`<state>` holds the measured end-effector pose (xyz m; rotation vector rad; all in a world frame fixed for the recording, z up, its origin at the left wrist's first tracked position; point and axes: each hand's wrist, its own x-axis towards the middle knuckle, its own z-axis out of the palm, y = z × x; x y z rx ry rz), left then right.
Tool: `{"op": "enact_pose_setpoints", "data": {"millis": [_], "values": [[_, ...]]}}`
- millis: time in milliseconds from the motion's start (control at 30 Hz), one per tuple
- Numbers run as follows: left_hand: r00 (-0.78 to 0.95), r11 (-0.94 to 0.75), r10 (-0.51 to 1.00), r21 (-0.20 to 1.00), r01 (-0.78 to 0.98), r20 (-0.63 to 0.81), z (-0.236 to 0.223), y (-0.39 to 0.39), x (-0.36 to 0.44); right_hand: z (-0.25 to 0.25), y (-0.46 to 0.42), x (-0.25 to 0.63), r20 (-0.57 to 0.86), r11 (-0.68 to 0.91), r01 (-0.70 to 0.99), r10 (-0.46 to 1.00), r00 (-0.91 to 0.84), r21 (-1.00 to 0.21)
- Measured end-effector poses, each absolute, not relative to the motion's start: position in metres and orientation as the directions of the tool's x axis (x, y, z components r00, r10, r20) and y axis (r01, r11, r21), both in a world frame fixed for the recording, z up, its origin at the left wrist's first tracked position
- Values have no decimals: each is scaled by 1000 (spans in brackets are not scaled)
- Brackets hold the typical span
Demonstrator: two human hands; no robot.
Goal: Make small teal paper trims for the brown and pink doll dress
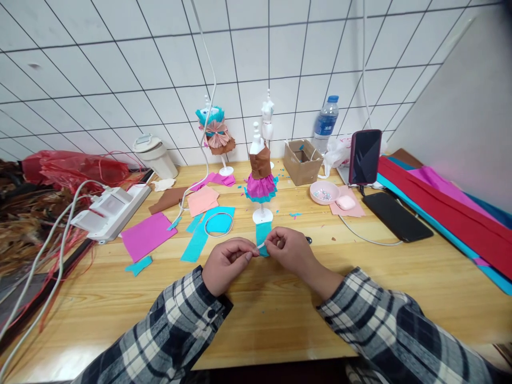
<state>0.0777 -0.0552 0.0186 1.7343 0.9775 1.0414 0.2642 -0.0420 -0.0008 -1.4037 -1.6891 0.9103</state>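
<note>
Between the fingertips of my left hand [229,265] and my right hand [294,257] stretches a short, thin white strip [261,246]; both hands pinch it. What it is made of is too small to tell. Under it lies a narrow turquoise piece of crepe paper [263,230], partly covered by my fingers. Just beyond stands a small white mannequin [257,144] on a round base, wearing a brown paper bodice [261,162] and a magenta skirt [261,185] with a turquoise hem. A dark-tipped object [309,240] pokes out behind my right hand.
Left of my hands lie turquoise [194,246], magenta [146,241] and peach paper [203,201], and a metal ring [218,235]. A power strip [114,210] sits farther left. At right are a pink bowl [324,199], a cardboard box [303,168], a black phone [397,216] and a bottle [327,125].
</note>
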Motion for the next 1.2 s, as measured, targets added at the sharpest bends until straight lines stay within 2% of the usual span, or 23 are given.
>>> {"op": "enact_pose_setpoints", "data": {"millis": [267,467,567,667,767,867,933,1200], "values": [[356,-382,884,908,174,304,19,-57,76,0,-38,269,126,146,475,989,-74,-868],[378,-474,850,844,250,366,19,-55,69,30,-32,290,288,229,471,956,55,-852],[383,-505,838,818,276,388,16,-55,67,60,-10,310,403,260,540,901,163,-800],[406,-523,824,807,275,396,14,-56,69,87,29,329,533,260,672,813,235,-693],[409,-533,817,804,263,408,15,-58,70,98,77,342,591,140,801,750,298,-581],[391,-536,820,801,268,418,18,-60,70,93,116,350,570,-10,885,762,308,-465],[386,-534,822,800,273,418,20,-60,69,85,132,353,500,-90,913,813,298,-397],[428,-528,811,815,239,399,21,-59,67,65,141,367,430,-88,940,872,233,-331]]}}
